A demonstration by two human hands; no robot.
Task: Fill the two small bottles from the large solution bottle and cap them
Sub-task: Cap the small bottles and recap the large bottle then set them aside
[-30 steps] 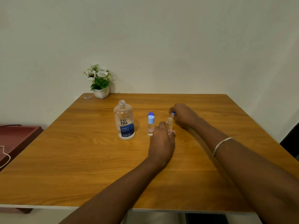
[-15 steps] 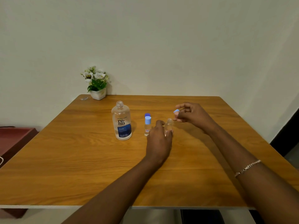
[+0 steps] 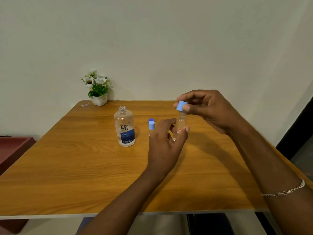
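The left hand (image 3: 165, 141) grips the held bottle (image 3: 181, 123) upright above the table (image 3: 67, 167), thumb on the near right side and fingers curled round the far left. A red-outlined mark shows on the held bottle just beside the thumb tip. The fingers cover part of it, and nothing on it can be read. The glass is clear, and its liquid level is hard to make out.

The right hand (image 3: 208, 109) pinches a light blue cap (image 3: 181, 105) between thumb and forefinger, and its other fingers are curled behind. The cap is tilted, right over the held bottle's neck. I cannot tell whether it is seated or only touching the rim.

Just left of the left fingers stands the capped bottle (image 3: 151, 127). Its body is mostly hidden behind the knuckles, so only its pale blue top shows clearly. A dark cap (image 3: 151, 119) peeks out behind that top.

Further left of those fingers, well apart from them, the large bottle (image 3: 124, 127) stands open-necked. Its label reads "re-nu", with "fresh" on the blue panel below. The line above the brand and the print beneath are too small to read.

A chain bracelet (image 3: 284, 191) circles the right forearm. At the far left corner sit a white pot (image 3: 100, 100) of flowers and a tiny object (image 3: 84, 105) too small to identify. A reddish piece of furniture (image 3: 13, 148) is cut off by the left edge.
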